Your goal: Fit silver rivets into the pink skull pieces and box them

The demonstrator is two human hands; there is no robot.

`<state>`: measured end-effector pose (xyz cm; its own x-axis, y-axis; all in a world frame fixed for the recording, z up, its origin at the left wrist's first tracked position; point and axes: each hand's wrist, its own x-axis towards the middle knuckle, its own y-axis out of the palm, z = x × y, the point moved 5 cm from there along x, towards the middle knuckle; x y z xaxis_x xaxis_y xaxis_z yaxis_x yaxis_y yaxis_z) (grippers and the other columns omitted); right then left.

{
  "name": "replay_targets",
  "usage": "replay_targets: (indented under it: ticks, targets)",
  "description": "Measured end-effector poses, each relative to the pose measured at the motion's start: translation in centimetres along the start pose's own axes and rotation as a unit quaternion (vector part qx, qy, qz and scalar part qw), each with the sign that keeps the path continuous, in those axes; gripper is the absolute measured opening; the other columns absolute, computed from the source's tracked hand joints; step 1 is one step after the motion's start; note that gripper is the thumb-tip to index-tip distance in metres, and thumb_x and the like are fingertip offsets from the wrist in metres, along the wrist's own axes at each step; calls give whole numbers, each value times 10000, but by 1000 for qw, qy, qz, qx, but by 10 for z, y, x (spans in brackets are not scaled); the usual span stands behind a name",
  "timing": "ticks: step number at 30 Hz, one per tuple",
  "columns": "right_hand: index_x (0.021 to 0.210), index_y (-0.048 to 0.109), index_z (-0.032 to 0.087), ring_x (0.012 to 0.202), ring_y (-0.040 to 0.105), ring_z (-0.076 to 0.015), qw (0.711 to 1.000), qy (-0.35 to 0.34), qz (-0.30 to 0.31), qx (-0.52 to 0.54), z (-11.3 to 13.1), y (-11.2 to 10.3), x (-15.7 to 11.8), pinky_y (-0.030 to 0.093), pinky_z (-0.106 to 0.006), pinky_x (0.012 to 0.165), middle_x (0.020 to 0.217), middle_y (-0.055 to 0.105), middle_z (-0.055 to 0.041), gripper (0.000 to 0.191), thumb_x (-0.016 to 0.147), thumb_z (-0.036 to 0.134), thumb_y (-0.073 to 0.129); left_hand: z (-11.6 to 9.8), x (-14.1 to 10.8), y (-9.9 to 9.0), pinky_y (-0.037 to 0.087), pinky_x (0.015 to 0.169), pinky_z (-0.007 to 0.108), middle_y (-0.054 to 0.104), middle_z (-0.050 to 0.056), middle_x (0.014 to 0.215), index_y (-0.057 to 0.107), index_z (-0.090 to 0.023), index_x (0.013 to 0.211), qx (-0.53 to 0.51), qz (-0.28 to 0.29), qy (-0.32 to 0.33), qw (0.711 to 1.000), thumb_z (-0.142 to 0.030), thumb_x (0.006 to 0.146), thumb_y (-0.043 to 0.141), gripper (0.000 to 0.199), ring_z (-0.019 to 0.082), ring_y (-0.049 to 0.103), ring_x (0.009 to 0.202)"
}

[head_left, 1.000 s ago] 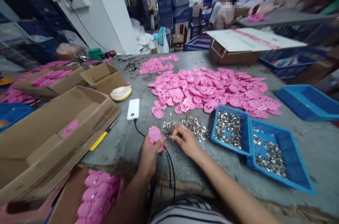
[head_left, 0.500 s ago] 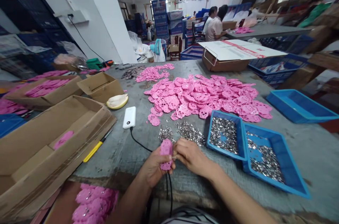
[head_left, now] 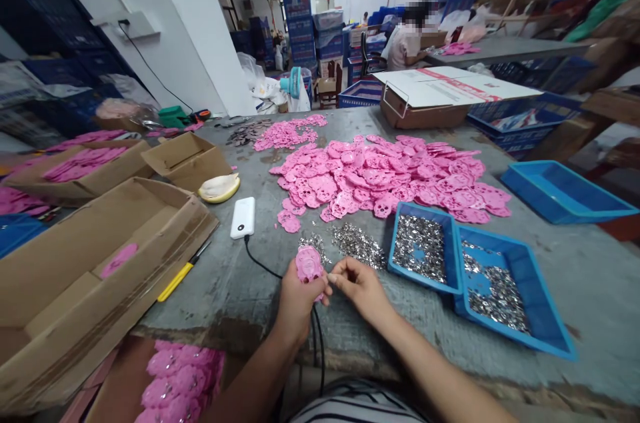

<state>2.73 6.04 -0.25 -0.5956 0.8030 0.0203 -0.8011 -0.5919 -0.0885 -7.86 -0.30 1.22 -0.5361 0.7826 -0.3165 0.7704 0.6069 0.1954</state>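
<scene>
My left hand (head_left: 299, 300) grips a flat pink plastic piece (head_left: 309, 264) with holes in it, thumb across its lower part. Close on its right, my right hand (head_left: 361, 284) has thumb and forefinger pinched together by the edge of the piece; whatever they hold is too small to make out. Just beyond both hands lie small heaps of shiny metal bits (head_left: 357, 243). A large pile of similar pink pieces (head_left: 370, 176) spreads behind them. To the right, two blue trays (head_left: 543, 296) contain more metal bits.
At left are a long cardboard box (head_left: 165, 210), a yellow-handled tool (head_left: 175, 283) and a banana peel (head_left: 220, 188). A white power bank (head_left: 243, 217) trails a black cable. Another blue tray (head_left: 560, 203) stands far right. A box of pink pieces (head_left: 175, 383) sits below the table edge. A person (head_left: 404, 43) sits beyond.
My left hand has turned the pink piece, so its rounder, broader face now shows. My right hand has drawn slightly away from it to the right, fingers still pinched.
</scene>
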Motion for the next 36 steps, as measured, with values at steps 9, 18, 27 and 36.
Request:
replay_targets:
  ticks: [9,18,27,36]
  targets:
    - [643,581,200,735,539,-167,996,-41,-83,-15,24,-19,-2,433,-307,682,790,586,-36,272,767,439,621,-8,-7,13,488,507,234,641,-3,714,524,-181,895,-96,42,61,993,-414,596,794,465,133,609,579]
    - [634,616,208,1174,492,-249,985,-54,-156,49,34,-12,-14,332,-454,1047,1139,564,-81,220,754,383,671,-14,-17,25,442,999,395,632,60,1194,532,-273,1202,-256,132,25,957,-356,837,611,383,216,570,1171]
    - [623,604,205,1156,513,-240,981,-61,-168,79,37,-7,-20,338,-457,1047,1108,590,-70,193,767,320,656,-11,-23,21,398,1076,406,599,22,1280,590,-303,1172,-279,187,32,941,-182,684,723,521,231,487,1282]
    - [625,577,204,1122,525,-229,985,-75,-150,36,44,-6,-20,367,-447,1019,1102,596,-62,197,786,304,630,-8,-24,20,420,1070,408,629,27,1236,617,-290,1117,-267,169,43,948,-195,631,768,517,239,532,1234]
